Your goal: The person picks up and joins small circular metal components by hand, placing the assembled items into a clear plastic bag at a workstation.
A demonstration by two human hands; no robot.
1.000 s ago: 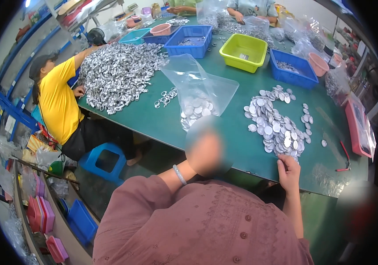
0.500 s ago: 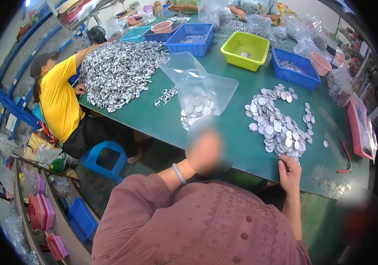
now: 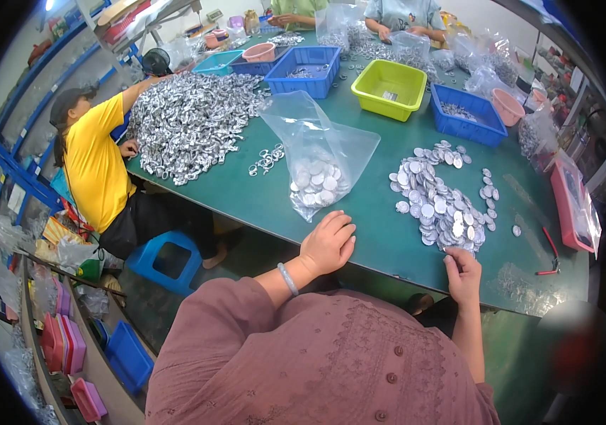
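My left hand (image 3: 328,242), with a pale bangle on its wrist, rests at the table's near edge, its fingers curled together and nothing visible in them. Just beyond it lies a clear plastic bag (image 3: 349,147), its mouth spread away from me and several silver discs (image 3: 315,178) inside. My right hand (image 3: 464,275) is at the same edge, farther right, with thumb and fingers closed. Its fingertips meet the near end of a loose pile of silver discs (image 3: 439,205); whether they grip a disc is hidden.
A large heap of silver metal pieces (image 3: 190,124) lies at left, beside a person in yellow (image 3: 94,170). Blue bins (image 3: 467,127) and a lime basin (image 3: 390,106) stand farther back. Red-handled pliers (image 3: 552,251) and a pink tray (image 3: 572,202) are at right. Two more people work across the table.
The view has tilted slightly, so the table's things sit a little lower and farther left. My left hand, blurred before, is now sharp. Both hands stay in nearly the same places.
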